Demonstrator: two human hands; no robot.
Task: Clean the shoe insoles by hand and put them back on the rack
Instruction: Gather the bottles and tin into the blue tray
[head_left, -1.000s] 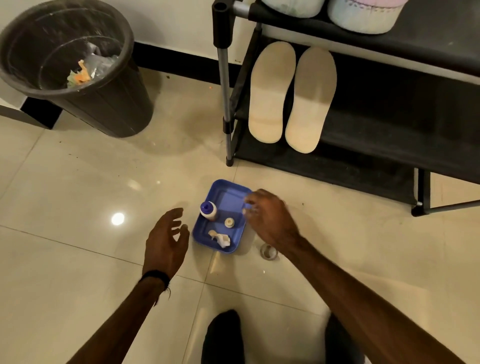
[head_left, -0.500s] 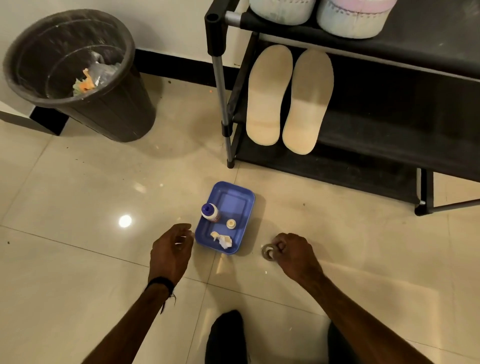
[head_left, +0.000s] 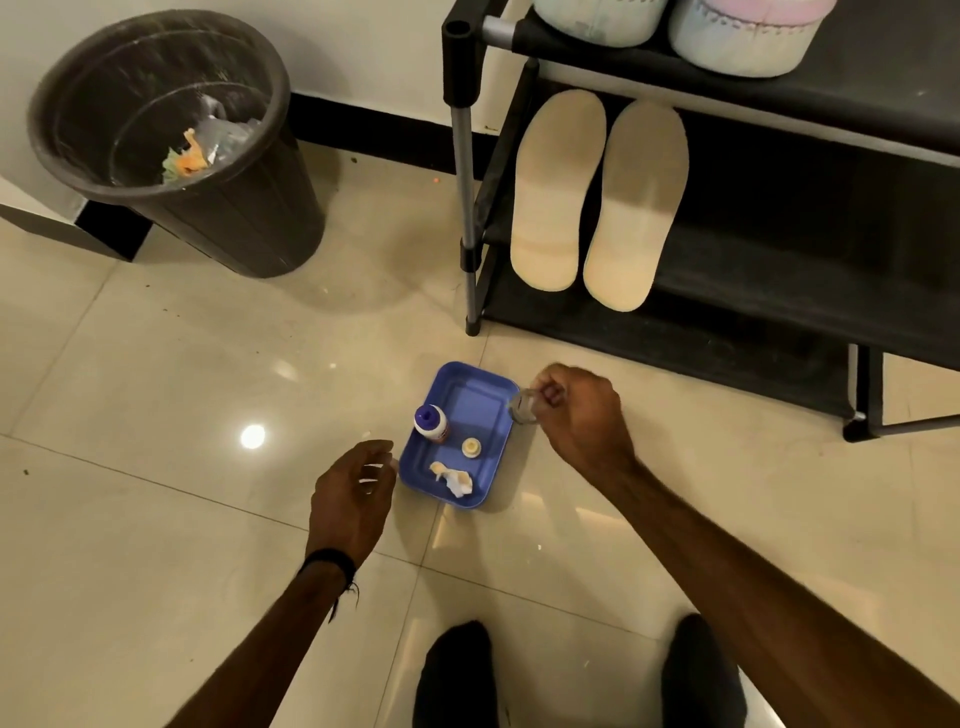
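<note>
The right hand had come up off the floor with a small clear object, its fingers curled and pinching it over the right rim of the blue tray. Half a second before, that hand had been down on the tile to the right of the tray, closing on the same small round thing; what it was exactly could not be told, perhaps a cap or a little glass. The left hand hovered just left of the tray's near corner, fingers loosely curved and holding nothing, much where it had been. In the tray stood a small bottle with a blue top, a pale cap and a crumpled wipe. The two insoles leaned side by side on the lower shelf of the black rack, far right, untouched by either hand. Judging from this, the person was gathering the cleaning things, with the insoles already back in place. A dark bin stood far left.
</note>
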